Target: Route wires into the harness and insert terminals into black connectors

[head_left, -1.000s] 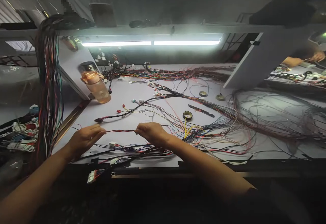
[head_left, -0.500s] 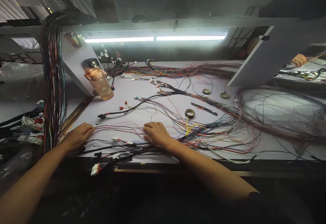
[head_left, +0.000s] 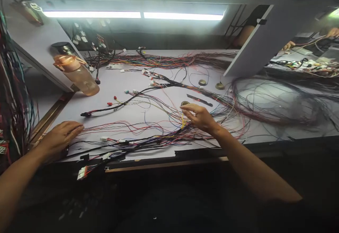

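My left hand [head_left: 63,136] rests near the table's left front edge, fingers closed over the ends of several thin red wires [head_left: 124,123]. These wires run loosely to the right, toward a wiring harness [head_left: 148,144] with black-sleeved branches and white connectors. My right hand [head_left: 200,116] is above the wires, thumb and fingers slightly apart. Its fingertips are at a roll of black tape [head_left: 184,103], partly hidden behind them; whether they touch it I cannot tell. Short yellow wires [head_left: 183,121] show just below that hand.
A dark flat blade-like tool [head_left: 199,100] and two more tape rolls [head_left: 202,82] [head_left: 219,85] lie behind. A bottle [head_left: 76,72] leans at the left panel. Wire bundles [head_left: 159,61] cross the back; a large tangle [head_left: 275,109] spreads right. Another person's hand [head_left: 288,46] shows beyond the partition.
My right hand has let go of the red wires and moved right to the tape roll. My left hand remains at the wire ends. The view has shifted, with the table appearing higher.
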The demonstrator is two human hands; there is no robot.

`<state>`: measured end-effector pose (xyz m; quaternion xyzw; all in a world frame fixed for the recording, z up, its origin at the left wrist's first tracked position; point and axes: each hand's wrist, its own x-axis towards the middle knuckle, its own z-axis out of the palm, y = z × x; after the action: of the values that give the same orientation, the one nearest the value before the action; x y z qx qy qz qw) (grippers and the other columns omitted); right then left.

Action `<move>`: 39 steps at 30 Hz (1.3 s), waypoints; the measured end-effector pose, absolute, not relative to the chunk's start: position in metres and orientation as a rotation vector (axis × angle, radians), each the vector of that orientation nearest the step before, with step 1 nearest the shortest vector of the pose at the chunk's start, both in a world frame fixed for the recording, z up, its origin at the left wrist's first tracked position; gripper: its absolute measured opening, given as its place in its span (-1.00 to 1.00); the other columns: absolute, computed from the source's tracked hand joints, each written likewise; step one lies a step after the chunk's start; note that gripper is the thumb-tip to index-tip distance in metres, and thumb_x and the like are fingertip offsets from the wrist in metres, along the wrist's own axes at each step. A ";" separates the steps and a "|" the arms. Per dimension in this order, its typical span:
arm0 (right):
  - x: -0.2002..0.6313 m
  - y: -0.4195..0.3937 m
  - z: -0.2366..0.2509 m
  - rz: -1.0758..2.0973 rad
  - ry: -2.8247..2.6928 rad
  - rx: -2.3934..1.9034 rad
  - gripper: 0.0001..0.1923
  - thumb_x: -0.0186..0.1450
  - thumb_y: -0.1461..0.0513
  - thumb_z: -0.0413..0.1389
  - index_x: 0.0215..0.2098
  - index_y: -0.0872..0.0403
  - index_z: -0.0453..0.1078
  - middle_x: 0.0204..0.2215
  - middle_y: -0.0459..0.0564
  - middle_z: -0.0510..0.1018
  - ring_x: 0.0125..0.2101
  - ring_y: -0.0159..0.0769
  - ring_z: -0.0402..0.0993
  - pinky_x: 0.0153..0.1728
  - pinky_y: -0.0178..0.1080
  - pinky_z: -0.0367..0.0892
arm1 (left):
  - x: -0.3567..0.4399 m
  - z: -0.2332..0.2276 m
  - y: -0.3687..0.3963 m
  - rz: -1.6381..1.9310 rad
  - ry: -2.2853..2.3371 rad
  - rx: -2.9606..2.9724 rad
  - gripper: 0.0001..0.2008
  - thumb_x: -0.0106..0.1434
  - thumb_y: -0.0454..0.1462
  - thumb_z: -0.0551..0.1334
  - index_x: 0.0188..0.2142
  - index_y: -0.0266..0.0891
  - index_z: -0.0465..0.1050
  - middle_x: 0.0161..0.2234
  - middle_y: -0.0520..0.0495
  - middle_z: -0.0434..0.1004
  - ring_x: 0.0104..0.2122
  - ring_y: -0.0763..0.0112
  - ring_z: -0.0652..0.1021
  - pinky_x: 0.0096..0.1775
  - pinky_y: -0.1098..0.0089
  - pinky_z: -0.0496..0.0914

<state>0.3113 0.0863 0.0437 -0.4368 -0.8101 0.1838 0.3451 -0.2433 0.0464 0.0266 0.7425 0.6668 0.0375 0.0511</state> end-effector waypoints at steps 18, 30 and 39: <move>0.349 0.018 0.005 0.118 -2.345 -1.387 -0.67 0.37 0.21 0.10 0.09 0.06 0.40 0.05 0.06 0.48 0.08 -0.18 0.34 0.07 -0.09 0.26 | -0.144 0.007 0.044 0.469 1.874 2.041 -0.56 0.20 0.07 0.08 -0.01 0.08 0.48 0.19 0.15 0.33 0.23 0.19 0.31 0.30 0.10 0.08; 0.353 0.028 0.017 0.168 -2.165 -1.245 -0.74 0.41 0.18 0.03 0.00 0.06 0.45 -0.04 0.06 0.54 0.01 -0.24 0.40 0.05 -0.10 0.30 | -0.145 -0.002 0.044 0.570 1.842 2.099 -0.58 0.23 0.02 0.10 -0.01 -0.02 0.49 0.19 0.03 0.36 0.22 0.20 0.32 0.28 0.09 0.11; 0.291 0.061 0.031 0.256 -2.316 -1.010 -0.78 0.40 0.22 0.02 -0.09 0.09 0.47 -0.13 0.04 0.58 -0.08 -0.21 0.45 -0.02 -0.11 0.35 | -0.136 0.008 0.044 0.603 1.832 2.115 -0.43 0.26 0.11 0.04 0.00 -0.21 0.49 0.08 -0.15 0.47 0.12 0.19 0.45 0.22 0.13 0.24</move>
<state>0.2908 0.0608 0.0311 -0.3800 -0.8709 0.0961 0.2966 -0.1356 0.0443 0.0085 0.7317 0.6338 0.2088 0.1392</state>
